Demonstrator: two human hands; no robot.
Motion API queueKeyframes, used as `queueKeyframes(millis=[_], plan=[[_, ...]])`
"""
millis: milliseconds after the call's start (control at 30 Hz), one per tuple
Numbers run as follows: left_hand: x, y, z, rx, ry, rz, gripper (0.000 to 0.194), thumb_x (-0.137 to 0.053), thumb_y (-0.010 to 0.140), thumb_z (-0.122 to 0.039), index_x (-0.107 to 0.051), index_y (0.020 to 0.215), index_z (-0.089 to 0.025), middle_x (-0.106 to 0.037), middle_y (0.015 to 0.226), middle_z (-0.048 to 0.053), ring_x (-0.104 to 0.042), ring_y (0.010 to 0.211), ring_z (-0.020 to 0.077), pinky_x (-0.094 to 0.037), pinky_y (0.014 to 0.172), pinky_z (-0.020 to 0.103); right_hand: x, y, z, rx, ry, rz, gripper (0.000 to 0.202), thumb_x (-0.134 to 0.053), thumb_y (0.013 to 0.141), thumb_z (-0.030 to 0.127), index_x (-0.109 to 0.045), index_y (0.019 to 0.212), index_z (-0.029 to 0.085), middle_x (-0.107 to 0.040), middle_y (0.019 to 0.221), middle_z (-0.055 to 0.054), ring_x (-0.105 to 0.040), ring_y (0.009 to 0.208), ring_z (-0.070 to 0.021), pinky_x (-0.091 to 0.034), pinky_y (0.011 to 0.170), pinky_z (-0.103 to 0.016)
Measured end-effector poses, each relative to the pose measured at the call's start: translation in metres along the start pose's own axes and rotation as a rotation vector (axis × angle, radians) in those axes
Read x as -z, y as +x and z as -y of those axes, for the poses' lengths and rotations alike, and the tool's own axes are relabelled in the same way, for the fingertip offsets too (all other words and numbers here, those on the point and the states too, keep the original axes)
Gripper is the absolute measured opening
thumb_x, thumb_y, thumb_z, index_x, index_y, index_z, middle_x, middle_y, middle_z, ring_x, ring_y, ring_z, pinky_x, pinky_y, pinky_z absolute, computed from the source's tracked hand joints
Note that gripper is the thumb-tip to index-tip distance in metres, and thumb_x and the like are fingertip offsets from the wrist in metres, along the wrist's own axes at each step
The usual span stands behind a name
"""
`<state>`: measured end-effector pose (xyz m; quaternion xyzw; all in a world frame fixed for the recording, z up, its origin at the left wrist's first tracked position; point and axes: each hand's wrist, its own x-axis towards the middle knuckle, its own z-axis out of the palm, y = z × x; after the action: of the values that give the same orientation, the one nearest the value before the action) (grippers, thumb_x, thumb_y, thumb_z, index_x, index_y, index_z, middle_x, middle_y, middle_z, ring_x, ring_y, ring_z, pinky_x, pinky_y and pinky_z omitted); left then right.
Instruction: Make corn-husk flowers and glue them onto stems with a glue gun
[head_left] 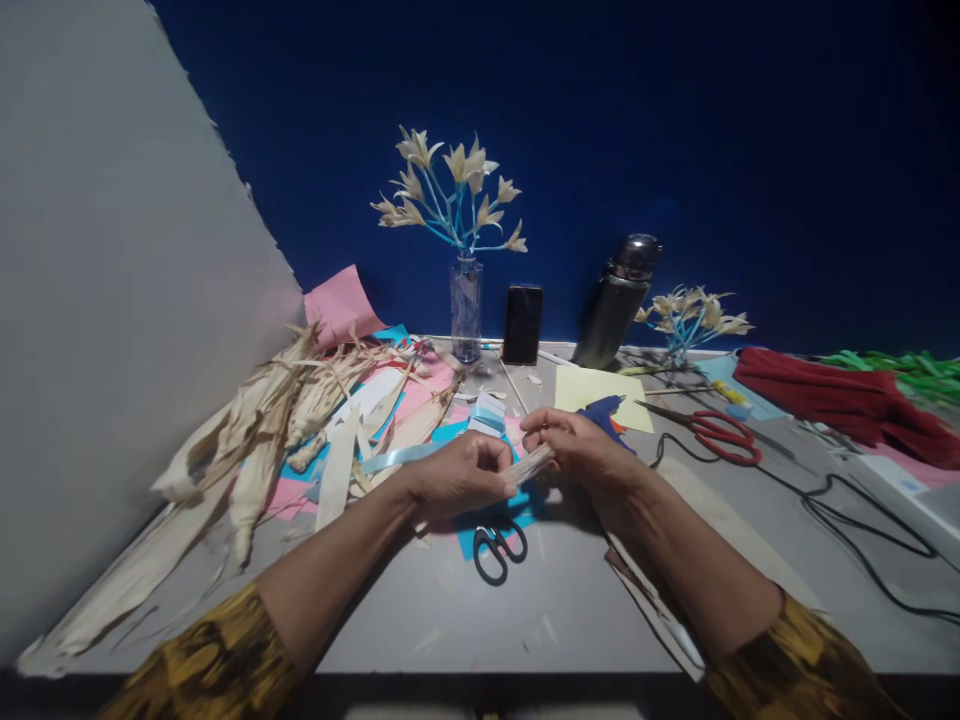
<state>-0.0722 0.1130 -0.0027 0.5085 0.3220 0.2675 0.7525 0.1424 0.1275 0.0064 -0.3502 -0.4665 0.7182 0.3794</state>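
Between my two hands stretches a pale strip of dried corn husk. My left hand pinches its lower left end between thumb and fingers. At its upper right end, my right hand has its fingers closed on it. Black-handled scissors lie on the table just below my hands, their blades partly hidden. Blue paper is spread under my hands. A roll of light blue ribbon sits just beyond my left hand, with a ribbon tail running left behind my wrist.
Dried corn husks pile up at left. At the back stand a glass vase of husk flowers, a phone and a leaning flask. Red-handled scissors, a black cable and red cloth lie at right.
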Motion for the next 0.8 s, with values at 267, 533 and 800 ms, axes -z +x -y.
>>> queueKeyframes(millis=[267, 533, 800], plan=[[-0.002, 0.001, -0.001, -0.006, -0.048, 0.012, 0.032, -0.086, 0.060, -0.024, -0.056, 0.064, -0.015, -0.052, 0.060, -0.003, -0.043, 0.053, 0.0082, -0.028, 0.051, 0.022, 0.011, 0.004, 0.009, -0.068, 0.057, -0.007, 0.037, -0.092, 0.055, 0.033, -0.062, 0.063, 0.014, -0.054, 0.057, 0.004, -0.046, 0.048, -0.0064, -0.035, 0.047, -0.019], [0.001, 0.003, 0.003, -0.077, -0.001, -0.145, 0.030, -0.084, 0.061, -0.025, -0.056, 0.066, -0.015, -0.052, 0.059, -0.003, -0.042, 0.052, 0.0076, -0.027, 0.050, 0.021, -0.004, 0.004, -0.004, 0.009, 0.082, -0.058, 0.047, -0.085, 0.065, 0.051, -0.070, 0.090, 0.015, -0.062, 0.071, -0.002, -0.053, 0.059, -0.0113, -0.038, 0.051, -0.021], [-0.013, 0.003, 0.002, -0.108, 0.030, -0.276, 0.021, -0.080, 0.067, -0.027, -0.065, 0.072, -0.014, -0.055, 0.065, -0.002, -0.046, 0.058, 0.0089, -0.032, 0.054, 0.021, -0.021, 0.002, -0.018, 0.064, -0.164, -0.156, 0.036, -0.085, 0.063, 0.044, -0.064, 0.068, 0.015, -0.051, 0.052, 0.005, -0.039, 0.047, -0.0078, -0.026, 0.046, -0.022]])
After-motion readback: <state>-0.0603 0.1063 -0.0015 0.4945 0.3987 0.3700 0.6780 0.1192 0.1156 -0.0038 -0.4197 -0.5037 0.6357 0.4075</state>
